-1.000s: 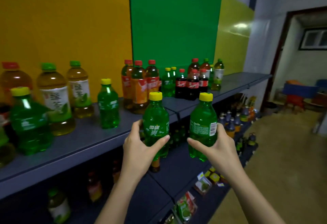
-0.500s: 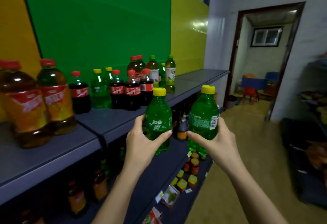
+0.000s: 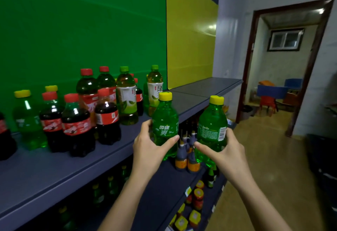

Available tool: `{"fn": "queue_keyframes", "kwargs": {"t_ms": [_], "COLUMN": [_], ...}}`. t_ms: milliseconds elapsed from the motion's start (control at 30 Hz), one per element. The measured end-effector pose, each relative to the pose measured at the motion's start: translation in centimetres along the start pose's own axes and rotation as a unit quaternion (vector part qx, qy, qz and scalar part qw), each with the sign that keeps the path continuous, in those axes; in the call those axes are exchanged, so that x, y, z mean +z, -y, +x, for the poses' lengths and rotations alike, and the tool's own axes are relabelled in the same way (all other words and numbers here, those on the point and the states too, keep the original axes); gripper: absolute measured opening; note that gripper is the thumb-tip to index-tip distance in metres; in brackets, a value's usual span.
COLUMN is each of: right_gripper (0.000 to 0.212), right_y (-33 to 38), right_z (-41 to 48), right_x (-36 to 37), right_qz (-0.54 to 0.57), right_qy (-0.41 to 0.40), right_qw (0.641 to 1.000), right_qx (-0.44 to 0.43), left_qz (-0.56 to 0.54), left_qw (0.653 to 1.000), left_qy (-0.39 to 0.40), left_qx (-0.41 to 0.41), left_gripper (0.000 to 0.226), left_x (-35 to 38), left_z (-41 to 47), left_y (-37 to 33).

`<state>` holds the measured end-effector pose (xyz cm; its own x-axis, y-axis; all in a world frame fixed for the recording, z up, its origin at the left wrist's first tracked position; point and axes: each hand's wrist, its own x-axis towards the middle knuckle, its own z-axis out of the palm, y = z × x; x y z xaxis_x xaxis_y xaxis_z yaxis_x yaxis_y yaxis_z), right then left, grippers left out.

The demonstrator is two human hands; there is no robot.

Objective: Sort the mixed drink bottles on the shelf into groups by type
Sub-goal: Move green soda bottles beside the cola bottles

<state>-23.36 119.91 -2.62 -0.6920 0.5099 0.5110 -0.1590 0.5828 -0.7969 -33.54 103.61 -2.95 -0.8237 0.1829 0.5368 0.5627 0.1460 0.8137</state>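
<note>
My left hand grips a green Sprite bottle with a yellow cap, held upright just in front of the grey top shelf. My right hand grips a second green Sprite bottle, also upright, out past the shelf edge. On the shelf to the left stand mixed bottles: cola bottles with red caps, another Sprite bottle, orange-labelled tea bottles and green tea bottles.
The right stretch of the top shelf carries no bottles. Lower shelves hold small bottles and jars. To the right is open floor and a doorway into another room.
My view has swung further right along the shelf and moved closer. Both hands carry their Sprite bottles rightward with it, still held upright side by side.
</note>
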Motion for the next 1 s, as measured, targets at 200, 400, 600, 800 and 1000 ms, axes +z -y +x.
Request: {"fn": "queue_keyframes", "kwargs": {"t_ms": [200, 400, 600, 800, 1000], "right_gripper": [0.055, 0.055, 0.052, 0.055, 0.054], "right_y": [-6.2, -10.8, -13.7, -16.0, -16.7], "right_z": [8.4, 16.6, 23.3, 29.4, 34.9], "right_x": [-0.8, -1.1, 0.8, 4.7, 9.0], "right_qz": [0.015, 0.032, 0.076, 0.106, 0.129], "right_qy": [0.061, 0.125, 0.171, 0.207, 0.224], "right_qw": [0.998, 0.990, 0.980, 0.968, 0.959], "right_qx": [-0.022, -0.053, -0.073, -0.094, -0.113], "left_qz": [0.017, 0.044, 0.064, 0.111, 0.164], "left_qw": [0.998, 0.988, 0.979, 0.968, 0.958], "left_qy": [-0.060, -0.139, -0.183, -0.215, -0.229], "left_qx": [-0.029, -0.047, -0.059, -0.068, -0.061], "left_gripper": [0.071, 0.066, 0.078, 0.068, 0.075], "left_x": [7.0, 13.3, 17.1, 19.0, 19.2], "left_z": [4.1, 7.7, 12.1, 16.9, 21.9], "left_y": [2.4, 2.9, 4.5, 6.8, 8.9]}}
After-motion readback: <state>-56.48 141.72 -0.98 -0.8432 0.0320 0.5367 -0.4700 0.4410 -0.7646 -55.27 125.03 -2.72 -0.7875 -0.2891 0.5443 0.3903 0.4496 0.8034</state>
